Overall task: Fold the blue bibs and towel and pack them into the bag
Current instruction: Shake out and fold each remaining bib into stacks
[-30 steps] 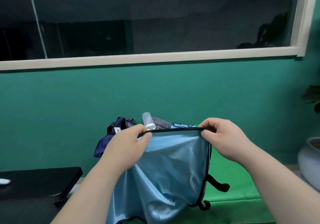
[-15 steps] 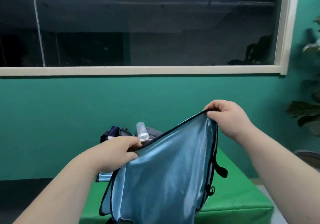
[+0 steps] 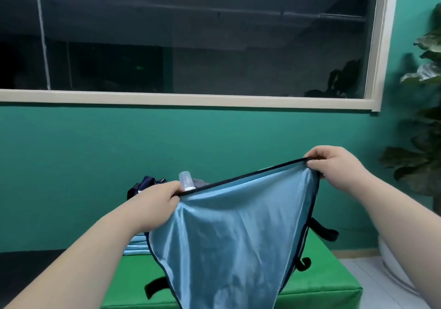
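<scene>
Satin-like light blue cloth: the bib [image 3: 233, 237] hangs in the air over the green worktop [image 3: 322, 284], stretched along its black-piped top edge.

Hands: well apart, both clamped on the bib. The left hand [image 3: 157, 203] pinches the low end of the edge. The right hand [image 3: 334, 167] pinches the far corner, higher up, so the edge runs on a slant. Black straps [image 3: 324, 231] dangle at the right side and below.

Behind the left hand sits the dark bag [image 3: 140, 185], with a clear bottle [image 3: 186, 181] standing up out of its mouth. A flat light blue stack [image 3: 136, 245] lies on the worktop under the left forearm, probably pieces already folded.

Step in hand, as judged: opening the bib out flat before the first fold.

Notes for doing it well:
- Level the two hands first, since a slanted edge gives a skewed fold.
- The cloth looks slippery, so pinch on the piping, not on the sheen.
- Bring corner to corner, or lower the bib onto the worktop and crease it there, which is likely steadier.
- Tuck the straps inside the fold so they do not snag at the bag mouth.
- The left hand is just beside the bottle, so mind not to tip it.
</scene>
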Demonstrator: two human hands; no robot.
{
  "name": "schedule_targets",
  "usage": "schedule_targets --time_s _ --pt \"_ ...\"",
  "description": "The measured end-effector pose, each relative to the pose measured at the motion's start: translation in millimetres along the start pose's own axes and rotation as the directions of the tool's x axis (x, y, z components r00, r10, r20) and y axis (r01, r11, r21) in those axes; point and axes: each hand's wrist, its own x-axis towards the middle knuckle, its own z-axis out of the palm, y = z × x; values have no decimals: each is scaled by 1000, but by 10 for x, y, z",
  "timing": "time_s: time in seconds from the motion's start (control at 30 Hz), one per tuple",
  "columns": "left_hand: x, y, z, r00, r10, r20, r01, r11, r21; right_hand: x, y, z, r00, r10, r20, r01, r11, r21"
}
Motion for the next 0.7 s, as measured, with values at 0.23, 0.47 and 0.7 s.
schedule_targets --time_s 0.23,0.47,0.7 --pt "-6 -58 -196 992 42 -117 -50 997 -66 93 141 -172 999 17 29 -21 986 166" --pt "-74 -78 -591 995 96 -11 -96 994 -55 51 270 -326 996 -36 82 9 954 299" --pt "-114 -209 -657 999 40 -17 -42 992 -119 12 397 -388 979 -28 204 -42 944 328"
